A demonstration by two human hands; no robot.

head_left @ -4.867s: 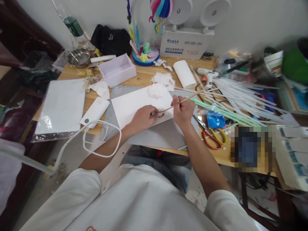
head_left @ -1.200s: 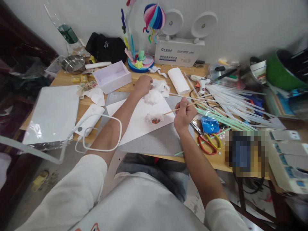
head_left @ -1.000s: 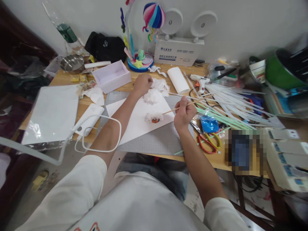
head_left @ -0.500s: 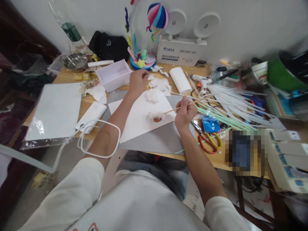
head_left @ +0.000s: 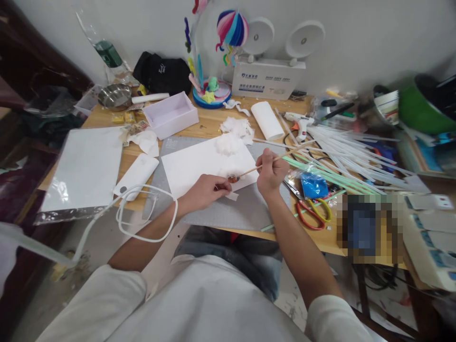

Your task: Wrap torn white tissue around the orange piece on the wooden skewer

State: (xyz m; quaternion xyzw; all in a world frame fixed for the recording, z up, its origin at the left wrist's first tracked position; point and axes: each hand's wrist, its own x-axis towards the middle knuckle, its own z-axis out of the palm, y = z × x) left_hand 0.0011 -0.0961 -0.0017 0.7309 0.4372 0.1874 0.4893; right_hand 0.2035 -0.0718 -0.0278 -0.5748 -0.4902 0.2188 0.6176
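My right hand (head_left: pixel 272 173) is closed round a thin wooden stick (head_left: pixel 251 169), whose tip touches or nearly touches a small orange-and-black piece (head_left: pixel 233 178). Fluffy white stuffing (head_left: pixel 225 171) lies against that piece, near the front edge of a white paper sheet (head_left: pixel 188 159). My left hand (head_left: pixel 213 189) is closed in a pinch just left of the piece, and a small white strip (head_left: pixel 233 196) sticks out at its fingertips. A larger tuft of white fluff (head_left: pixel 228 144) sits farther back on the sheet.
A grey cutting mat (head_left: pixel 245 214) lies under the sheet. Scissors (head_left: pixel 313 212), a glue gun (head_left: pixel 301 124) and many white sticks (head_left: pixel 342 147) are to the right. Left are a white power bank (head_left: pixel 137 175) with a looping white cable (head_left: pixel 174 218) and a lilac box (head_left: pixel 171 116).
My left hand has come forward from the torn white scraps at the back to the orange-and-black piece. The stick in my right hand has shifted left, its tip now at the piece.
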